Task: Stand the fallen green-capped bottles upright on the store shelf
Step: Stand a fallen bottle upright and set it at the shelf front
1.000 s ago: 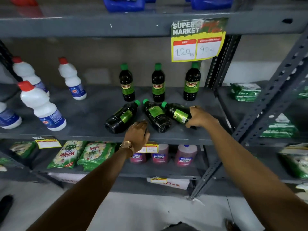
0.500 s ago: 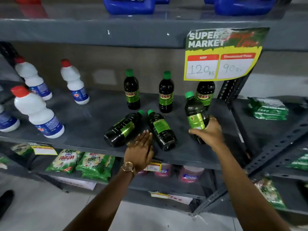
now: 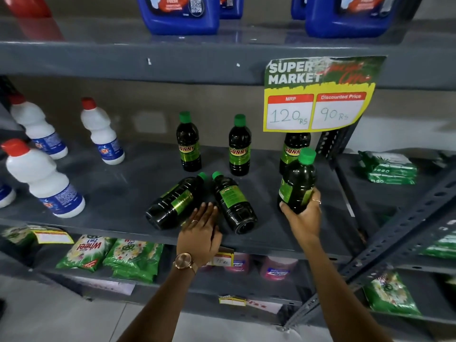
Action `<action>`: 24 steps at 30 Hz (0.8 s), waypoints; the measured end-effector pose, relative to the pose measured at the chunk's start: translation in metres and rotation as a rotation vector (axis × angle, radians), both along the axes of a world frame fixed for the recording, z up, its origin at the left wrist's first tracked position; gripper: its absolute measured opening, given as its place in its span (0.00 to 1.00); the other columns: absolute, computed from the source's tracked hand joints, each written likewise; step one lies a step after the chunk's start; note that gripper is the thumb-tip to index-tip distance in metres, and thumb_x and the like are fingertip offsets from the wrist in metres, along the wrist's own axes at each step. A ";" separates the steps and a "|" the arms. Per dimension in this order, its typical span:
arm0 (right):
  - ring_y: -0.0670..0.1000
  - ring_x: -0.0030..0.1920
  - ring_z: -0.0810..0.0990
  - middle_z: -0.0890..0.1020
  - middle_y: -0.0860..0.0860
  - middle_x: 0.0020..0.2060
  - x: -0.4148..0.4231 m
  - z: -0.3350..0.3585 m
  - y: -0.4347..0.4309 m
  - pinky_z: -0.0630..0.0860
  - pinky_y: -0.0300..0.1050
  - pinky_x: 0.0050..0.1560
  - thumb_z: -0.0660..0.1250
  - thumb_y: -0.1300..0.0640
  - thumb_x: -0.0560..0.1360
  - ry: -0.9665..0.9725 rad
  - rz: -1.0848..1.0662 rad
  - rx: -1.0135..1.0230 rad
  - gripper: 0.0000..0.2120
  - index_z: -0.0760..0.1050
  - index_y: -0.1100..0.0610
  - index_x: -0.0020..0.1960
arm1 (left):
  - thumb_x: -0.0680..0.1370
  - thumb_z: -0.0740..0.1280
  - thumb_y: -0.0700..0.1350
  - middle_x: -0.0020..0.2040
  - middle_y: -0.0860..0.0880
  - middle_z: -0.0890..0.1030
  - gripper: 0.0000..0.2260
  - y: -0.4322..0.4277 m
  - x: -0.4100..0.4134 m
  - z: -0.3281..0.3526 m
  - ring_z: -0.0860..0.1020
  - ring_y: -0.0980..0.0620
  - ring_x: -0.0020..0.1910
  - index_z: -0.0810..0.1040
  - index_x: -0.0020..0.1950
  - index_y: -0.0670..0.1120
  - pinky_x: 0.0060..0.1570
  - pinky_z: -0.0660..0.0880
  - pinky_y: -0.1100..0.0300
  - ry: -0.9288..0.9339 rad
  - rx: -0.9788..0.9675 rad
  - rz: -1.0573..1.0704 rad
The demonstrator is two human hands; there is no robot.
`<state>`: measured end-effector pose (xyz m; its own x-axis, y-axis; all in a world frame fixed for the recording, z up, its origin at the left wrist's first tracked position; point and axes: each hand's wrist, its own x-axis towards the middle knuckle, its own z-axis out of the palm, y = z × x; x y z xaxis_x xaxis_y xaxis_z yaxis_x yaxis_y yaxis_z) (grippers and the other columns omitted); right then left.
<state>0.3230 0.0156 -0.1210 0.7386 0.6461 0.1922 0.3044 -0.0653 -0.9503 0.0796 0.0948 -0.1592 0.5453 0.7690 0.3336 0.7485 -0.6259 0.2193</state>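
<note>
Green-capped bottle in hand [image 3: 297, 183]: dark, glossy, nearly upright, just in front of a standing one.
Right hand [image 3: 302, 217]: fingers wrapped round the bottle's base, gripping it.
Left hand [image 3: 201, 233]: flat and open, holding nothing, fingertips between the two fallen bottles [image 3: 176, 199] [image 3: 233, 202].
Shelf [image 3: 118, 188]: grey metal, beneath both hands.
Technique: lower the base squarely, release only once steady, clear of the bottle behind.

bare forearms, round rose-gold wristwatch [image 3: 183, 261] on left wrist, a ring on each hand
</note>
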 end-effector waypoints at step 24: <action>0.42 0.53 0.78 0.78 0.45 0.53 0.011 -0.009 0.002 0.75 0.45 0.59 0.77 0.63 0.62 0.048 -0.058 0.024 0.38 0.65 0.53 0.68 | 0.75 0.54 0.50 0.68 0.45 0.73 0.24 -0.002 0.000 0.001 0.67 0.48 0.70 0.71 0.68 0.42 0.71 0.60 0.54 0.009 -0.008 0.020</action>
<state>0.3339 0.0175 -0.1304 0.7833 0.5979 0.1704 0.2546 -0.0584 -0.9653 0.0800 0.0924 -0.1579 0.5329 0.7822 0.3227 0.7625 -0.6093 0.2177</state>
